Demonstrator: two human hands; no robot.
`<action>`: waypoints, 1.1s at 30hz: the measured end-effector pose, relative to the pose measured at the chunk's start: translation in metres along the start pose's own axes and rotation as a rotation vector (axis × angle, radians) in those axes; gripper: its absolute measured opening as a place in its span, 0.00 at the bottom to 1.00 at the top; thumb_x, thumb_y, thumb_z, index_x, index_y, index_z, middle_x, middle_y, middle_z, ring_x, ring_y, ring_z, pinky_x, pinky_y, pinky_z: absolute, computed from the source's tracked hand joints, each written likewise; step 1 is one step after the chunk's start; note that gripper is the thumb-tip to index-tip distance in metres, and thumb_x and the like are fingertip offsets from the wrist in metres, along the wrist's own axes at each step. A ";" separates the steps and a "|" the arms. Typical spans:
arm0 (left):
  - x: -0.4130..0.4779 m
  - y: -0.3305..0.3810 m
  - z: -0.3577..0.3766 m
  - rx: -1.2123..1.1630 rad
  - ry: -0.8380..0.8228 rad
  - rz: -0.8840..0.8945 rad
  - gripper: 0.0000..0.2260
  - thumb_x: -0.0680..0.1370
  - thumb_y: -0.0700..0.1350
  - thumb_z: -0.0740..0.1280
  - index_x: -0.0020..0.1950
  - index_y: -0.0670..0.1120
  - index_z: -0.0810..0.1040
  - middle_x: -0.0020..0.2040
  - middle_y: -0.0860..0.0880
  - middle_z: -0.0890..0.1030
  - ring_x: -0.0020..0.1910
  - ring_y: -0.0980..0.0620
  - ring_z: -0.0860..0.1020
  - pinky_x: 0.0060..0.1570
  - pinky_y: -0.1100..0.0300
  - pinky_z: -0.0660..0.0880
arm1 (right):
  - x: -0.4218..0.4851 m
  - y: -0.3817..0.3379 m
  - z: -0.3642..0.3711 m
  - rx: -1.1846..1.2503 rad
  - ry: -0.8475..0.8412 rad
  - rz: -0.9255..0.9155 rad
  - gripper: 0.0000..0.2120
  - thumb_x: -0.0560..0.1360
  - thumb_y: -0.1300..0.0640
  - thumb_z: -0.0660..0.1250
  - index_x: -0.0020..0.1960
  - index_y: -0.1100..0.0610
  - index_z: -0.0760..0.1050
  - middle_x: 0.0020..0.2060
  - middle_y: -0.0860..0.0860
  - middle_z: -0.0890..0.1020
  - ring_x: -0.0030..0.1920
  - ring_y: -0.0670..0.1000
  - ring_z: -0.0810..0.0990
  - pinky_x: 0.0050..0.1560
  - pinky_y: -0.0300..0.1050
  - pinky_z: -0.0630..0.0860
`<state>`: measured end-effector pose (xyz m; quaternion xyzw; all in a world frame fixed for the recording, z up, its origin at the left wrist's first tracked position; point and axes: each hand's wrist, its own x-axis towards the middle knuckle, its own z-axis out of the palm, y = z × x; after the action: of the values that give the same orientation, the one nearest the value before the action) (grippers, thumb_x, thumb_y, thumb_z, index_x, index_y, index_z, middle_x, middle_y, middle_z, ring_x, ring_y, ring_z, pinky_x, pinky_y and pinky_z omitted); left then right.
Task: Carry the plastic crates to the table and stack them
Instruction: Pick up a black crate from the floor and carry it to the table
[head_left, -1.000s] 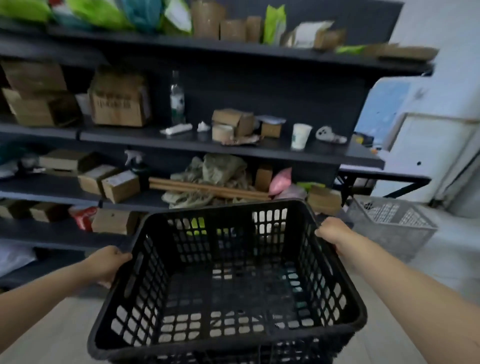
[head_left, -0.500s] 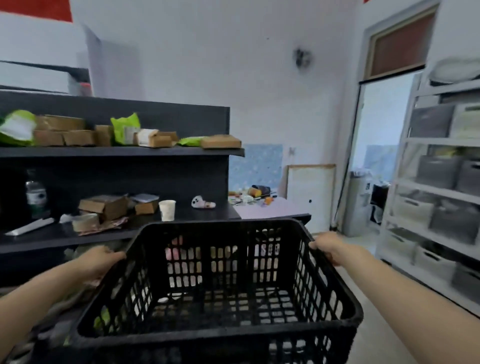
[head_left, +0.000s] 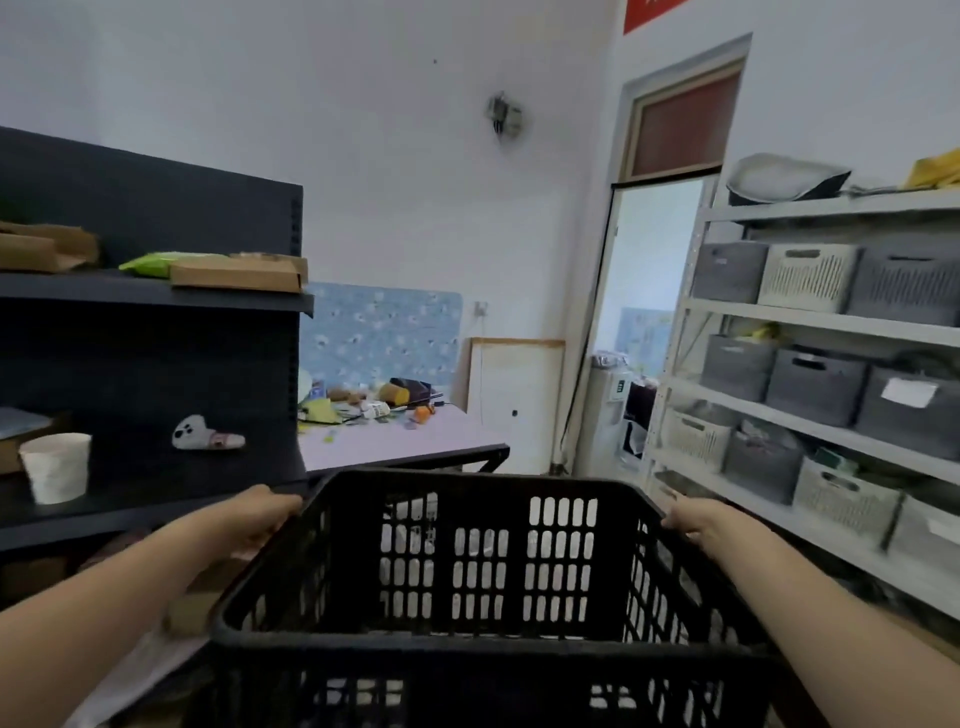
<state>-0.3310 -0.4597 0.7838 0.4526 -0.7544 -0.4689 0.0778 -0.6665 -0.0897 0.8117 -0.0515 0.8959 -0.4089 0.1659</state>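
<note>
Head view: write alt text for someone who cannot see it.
A person holds a black plastic crate out in front, left hand and right hand gripping its opposite top rims. Ahead stands a cluttered table, with a dark shelf unit on the left and a grey rack of storage bins on the right.

crate (head_left: 483, 566) — black plastic, slotted walls, open top; I read it upright, level, off the floor | table (head_left: 410, 441) — pale top, dark edge, beyond crate's far rim, not touching
</note>
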 end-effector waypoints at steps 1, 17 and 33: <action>0.019 0.009 0.010 0.011 -0.022 -0.007 0.16 0.79 0.43 0.61 0.32 0.43 0.65 0.24 0.47 0.60 0.18 0.52 0.60 0.22 0.66 0.58 | 0.024 0.000 0.000 -0.014 0.000 0.019 0.20 0.78 0.70 0.58 0.70 0.66 0.66 0.66 0.64 0.71 0.58 0.58 0.72 0.57 0.47 0.70; 0.333 0.173 0.116 -0.067 -0.090 -0.050 0.10 0.76 0.44 0.63 0.38 0.41 0.67 0.27 0.45 0.65 0.20 0.48 0.65 0.23 0.65 0.66 | 0.318 -0.069 -0.011 0.114 -0.069 0.356 0.12 0.77 0.62 0.60 0.37 0.67 0.71 0.21 0.61 0.73 0.22 0.56 0.72 0.37 0.47 0.72; 0.593 0.181 0.191 -0.110 -0.045 -0.382 0.11 0.78 0.36 0.57 0.38 0.36 0.73 0.23 0.41 0.77 0.18 0.47 0.75 0.24 0.62 0.74 | 0.703 -0.185 0.149 0.016 -0.322 0.318 0.06 0.78 0.63 0.58 0.44 0.64 0.69 0.21 0.58 0.73 0.22 0.56 0.70 0.24 0.41 0.68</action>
<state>-0.8879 -0.7587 0.6375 0.5720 -0.6296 -0.5257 -0.0051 -1.2848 -0.4789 0.6799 0.0268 0.8514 -0.3711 0.3696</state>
